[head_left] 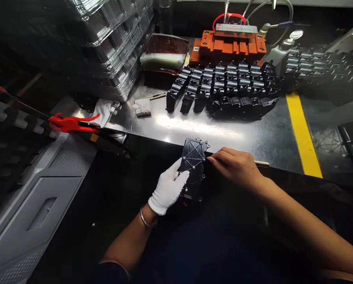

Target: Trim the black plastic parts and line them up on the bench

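Lower centre of frame: gloved left hand [168, 190] wrapped round lower half of black ribbed plastic housing [193, 159], fingers curled over its left edge, part held just off near edge of steel bench [176, 128]; bare right hand [237, 167] at housing's upper right corner, fingertips pinched on that edge, a thin pale stick-like tool seemingly under the palm and poking out to the right, grip on it not clear. Housing tilted, ribbed face up, small screw bosses round its rim.

Handling judgement: support from below with gloved hand so part does not rock; keep right fingertips on the corner being worked, not on the ribs; turn part rather than wrist to reach the next corner; keep it over bench edge so a slip lands on steel, not on dark floor below.

Upper centre: rows of like black housings [223, 85] standing on edge; orange fixture [228, 45] behind them; stacked clear trays [105, 43] upper left; red clamp [70, 123] at left; yellow stripe [302, 134] at right.
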The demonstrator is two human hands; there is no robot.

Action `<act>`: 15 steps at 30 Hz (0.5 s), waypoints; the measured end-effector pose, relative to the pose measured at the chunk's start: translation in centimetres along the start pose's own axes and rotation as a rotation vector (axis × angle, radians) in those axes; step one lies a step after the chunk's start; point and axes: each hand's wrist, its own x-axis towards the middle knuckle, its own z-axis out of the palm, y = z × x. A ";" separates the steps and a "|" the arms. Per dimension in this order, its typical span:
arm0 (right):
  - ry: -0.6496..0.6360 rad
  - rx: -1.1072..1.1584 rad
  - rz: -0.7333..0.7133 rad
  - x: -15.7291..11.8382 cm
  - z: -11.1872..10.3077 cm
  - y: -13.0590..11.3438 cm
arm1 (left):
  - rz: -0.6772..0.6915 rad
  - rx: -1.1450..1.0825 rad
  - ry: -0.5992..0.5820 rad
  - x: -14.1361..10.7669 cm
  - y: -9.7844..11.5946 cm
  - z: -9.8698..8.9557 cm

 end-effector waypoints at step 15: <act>0.023 -0.038 0.008 0.2 -0.3 0.1 | 0.017 0.025 0.000 0.0 0.2 -0.1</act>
